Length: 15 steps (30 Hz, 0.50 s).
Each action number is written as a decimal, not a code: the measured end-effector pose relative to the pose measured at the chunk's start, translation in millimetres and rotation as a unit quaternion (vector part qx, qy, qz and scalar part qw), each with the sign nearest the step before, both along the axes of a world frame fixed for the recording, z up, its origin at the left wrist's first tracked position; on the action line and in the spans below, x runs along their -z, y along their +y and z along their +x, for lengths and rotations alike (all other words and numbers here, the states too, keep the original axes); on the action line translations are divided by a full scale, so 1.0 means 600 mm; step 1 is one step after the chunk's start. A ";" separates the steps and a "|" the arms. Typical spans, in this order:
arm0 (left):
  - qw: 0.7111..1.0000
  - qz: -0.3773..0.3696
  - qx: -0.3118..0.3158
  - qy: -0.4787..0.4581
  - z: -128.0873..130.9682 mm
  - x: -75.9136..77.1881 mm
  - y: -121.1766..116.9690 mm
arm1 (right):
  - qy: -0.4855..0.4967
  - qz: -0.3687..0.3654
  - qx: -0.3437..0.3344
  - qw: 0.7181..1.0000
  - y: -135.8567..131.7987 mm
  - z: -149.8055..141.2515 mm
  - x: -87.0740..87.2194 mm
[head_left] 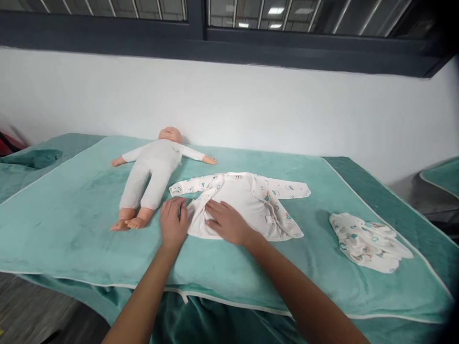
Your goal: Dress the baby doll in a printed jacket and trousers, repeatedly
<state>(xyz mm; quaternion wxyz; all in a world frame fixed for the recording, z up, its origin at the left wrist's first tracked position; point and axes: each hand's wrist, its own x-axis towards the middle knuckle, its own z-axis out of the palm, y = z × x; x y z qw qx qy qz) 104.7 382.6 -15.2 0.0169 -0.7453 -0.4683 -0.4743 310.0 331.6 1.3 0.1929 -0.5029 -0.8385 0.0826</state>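
A white baby jacket (241, 210) with a small teal print lies spread out on its back, its front panels folded apart and both sleeves stretched sideways. My left hand (174, 220) rests at its left side edge, fingers extended and lying together, with the thumb apart. On the inside of the jacket near the left front panel lies my right hand (227, 220), palm down with its fingers spread. Up and to the left, a baby doll (154, 160) with a white cloth body lies face up, arms out.
A crumpled printed baby garment (369, 242) lies on the right part of the bed. The teal padded cover (71, 205) spreads beneath everything. Behind it rises a white wall (229, 105), with a dark-framed barred window (201, 33) above.
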 end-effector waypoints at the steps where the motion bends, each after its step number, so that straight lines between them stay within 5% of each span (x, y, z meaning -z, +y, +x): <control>1: 1.000 -0.003 0.000 0.000 0.000 -0.001 0.000 | 0.003 -0.009 0.029 1.000 0.010 0.013 0.001; 7: 1.000 -0.025 -0.013 -0.004 -0.002 -0.002 0.002 | -0.039 -0.058 0.253 0.965 0.063 0.122 0.010; 12: 0.999 -0.043 -0.018 -0.019 0.000 0.005 -0.001 | -0.050 -0.072 0.328 0.941 0.031 0.157 0.020; 15: 0.994 -0.089 -0.006 -0.055 -0.001 -0.014 -0.017 | -0.072 -0.055 0.312 0.946 -0.011 0.149 0.030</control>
